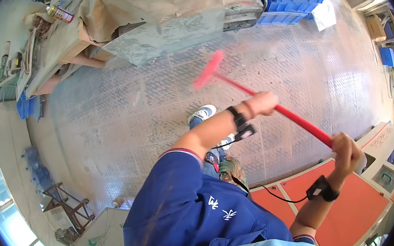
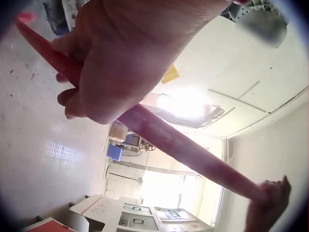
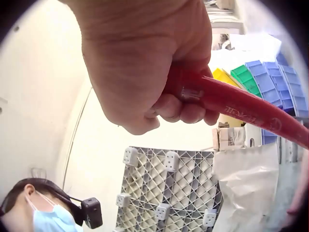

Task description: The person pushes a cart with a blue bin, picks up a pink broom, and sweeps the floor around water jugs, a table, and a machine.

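A red broom [image 1: 304, 121] slants across the head view, its crosswise head [image 1: 208, 70] blurred over the tiled floor. My left hand [image 1: 263, 103] grips the handle partway along, nearer the head. In the left wrist view, that hand's fingers wrap the red pole [image 2: 178, 142], with my right hand [image 2: 268, 205] farther along it. My right hand [image 1: 347, 154] holds the upper end of the handle by my right side. Close up in the right wrist view, its fingers curl round the handle [image 3: 236, 102], which bears pale lettering.
A paper-covered bench [image 1: 147, 1] with a glass sheet [image 1: 167, 39] leaning on it stands ahead. Blue crates [image 1: 288, 4] are stacked beyond. An orange-topped cabinet [image 1: 347, 208] is close on my right. A small metal frame [image 1: 70, 208] stands at lower left. My shoes [image 1: 203, 113] are on the floor.
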A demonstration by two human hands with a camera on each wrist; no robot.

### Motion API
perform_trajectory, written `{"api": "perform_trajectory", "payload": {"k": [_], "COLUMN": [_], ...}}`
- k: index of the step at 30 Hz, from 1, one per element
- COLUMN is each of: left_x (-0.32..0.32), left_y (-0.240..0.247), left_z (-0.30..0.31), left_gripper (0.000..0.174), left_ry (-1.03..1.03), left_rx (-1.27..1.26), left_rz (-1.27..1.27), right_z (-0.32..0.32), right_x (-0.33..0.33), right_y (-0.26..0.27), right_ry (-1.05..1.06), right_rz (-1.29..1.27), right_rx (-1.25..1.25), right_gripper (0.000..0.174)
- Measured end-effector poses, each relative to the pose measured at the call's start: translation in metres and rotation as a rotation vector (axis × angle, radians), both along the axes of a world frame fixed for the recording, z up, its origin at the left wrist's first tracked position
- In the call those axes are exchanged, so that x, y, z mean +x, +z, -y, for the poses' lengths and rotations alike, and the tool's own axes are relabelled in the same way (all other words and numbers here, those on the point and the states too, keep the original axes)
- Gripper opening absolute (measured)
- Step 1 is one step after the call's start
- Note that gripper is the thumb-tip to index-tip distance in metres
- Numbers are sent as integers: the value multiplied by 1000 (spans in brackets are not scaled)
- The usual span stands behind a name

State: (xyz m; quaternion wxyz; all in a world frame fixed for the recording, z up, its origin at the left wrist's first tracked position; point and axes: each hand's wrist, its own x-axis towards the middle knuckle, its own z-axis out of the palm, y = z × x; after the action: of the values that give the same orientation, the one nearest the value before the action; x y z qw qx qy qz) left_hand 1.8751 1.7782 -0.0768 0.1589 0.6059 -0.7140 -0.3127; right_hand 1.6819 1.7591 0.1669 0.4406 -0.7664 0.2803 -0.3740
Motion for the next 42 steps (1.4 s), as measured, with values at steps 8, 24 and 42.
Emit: {"api": "perform_trajectory", "payload": {"k": [8, 24, 42], "left_x": [69, -71, 43], "left_y": [-136, -85, -91], "left_z": [-304, 39, 133], "left_gripper": [28, 18, 10], "left_ry": [253, 366, 253], "left_rx": [513, -119, 43], "left_rz": [57, -128, 159], "right_z": [-92, 56, 261], "right_x": [82, 0, 27], "right_y": [-186, -40, -118], "right_ry": [730, 257, 231], "right_rz": [-332, -212, -169], "right_rx": [504, 124, 448], "right_gripper": [22, 24, 26]}}
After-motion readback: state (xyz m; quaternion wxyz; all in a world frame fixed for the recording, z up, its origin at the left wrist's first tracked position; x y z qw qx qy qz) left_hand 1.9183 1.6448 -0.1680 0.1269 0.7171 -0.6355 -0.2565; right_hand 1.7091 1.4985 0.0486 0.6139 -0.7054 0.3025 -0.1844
